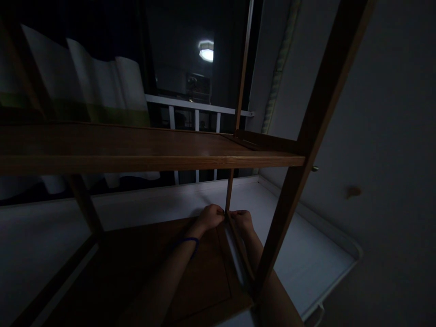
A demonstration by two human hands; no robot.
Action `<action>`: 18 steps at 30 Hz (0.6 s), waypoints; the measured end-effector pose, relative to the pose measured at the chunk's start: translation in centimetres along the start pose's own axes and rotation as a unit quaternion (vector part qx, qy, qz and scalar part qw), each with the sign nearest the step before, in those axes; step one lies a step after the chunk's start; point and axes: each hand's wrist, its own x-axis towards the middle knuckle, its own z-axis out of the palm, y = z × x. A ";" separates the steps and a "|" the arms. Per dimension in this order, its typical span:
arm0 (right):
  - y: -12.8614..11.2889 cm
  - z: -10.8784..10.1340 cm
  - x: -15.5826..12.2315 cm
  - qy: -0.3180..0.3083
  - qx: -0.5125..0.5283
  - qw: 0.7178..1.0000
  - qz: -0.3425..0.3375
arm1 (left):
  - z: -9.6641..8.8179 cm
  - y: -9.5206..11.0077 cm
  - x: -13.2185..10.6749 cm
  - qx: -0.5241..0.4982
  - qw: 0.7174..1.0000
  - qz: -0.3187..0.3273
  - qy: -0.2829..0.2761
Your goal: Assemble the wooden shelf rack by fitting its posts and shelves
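Observation:
A brown wooden shelf rack [153, 162] stands before me, its lower board [204, 268] under my forearms. Both hands reach beneath the upper board to the thin far right post [230, 190]. My left hand [211, 215], with a dark band [194, 239] round the wrist, is closed on the post's left side, fingertips at its foot. On the other side my right hand [243, 220] is closed too, fingers pinched by the post where the side rail [241, 247] meets it. Whatever lies between the fingertips is too small and dark to make out.
Under the rack lies a white raised-edge surface [316, 245]. The thick near right post [289, 200] rises beside my right forearm. Behind are a white railing [197, 106], a dark window reflecting a lamp, and a curtain [112, 86]. A wall [384, 136] stands at right.

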 end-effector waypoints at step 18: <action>1.8 0.2 1.8 0.007 -0.080 0.995 -0.065 | -0.2 0.2 0.3 -0.034 0.999 0.002 -0.023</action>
